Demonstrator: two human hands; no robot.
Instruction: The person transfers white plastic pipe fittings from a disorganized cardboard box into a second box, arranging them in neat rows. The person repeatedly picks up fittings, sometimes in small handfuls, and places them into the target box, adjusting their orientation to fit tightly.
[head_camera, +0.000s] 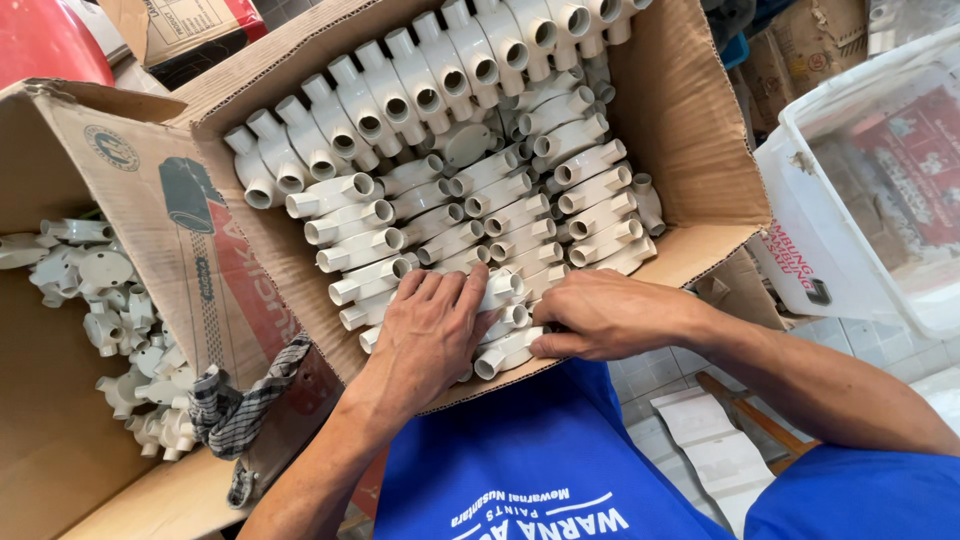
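Left hand (432, 330) spread flat on white pipe fittings (455, 215) (packed in rows), right hand (600, 315) pressed flat beside it, cardboard box (690, 130) holding them, checked cloth (235, 410) at left.

The pipe fittings (450, 190) under my left hand (428, 335) and right hand (600, 315) are pale grey-white, packed in a plain brown cardboard box (690, 120). Left of my left hand, the box flap (190, 250) shows a red and grey print. The cloth (240, 410) below it is black-and-white checked. My shirt (540, 460) is blue with white lettering.
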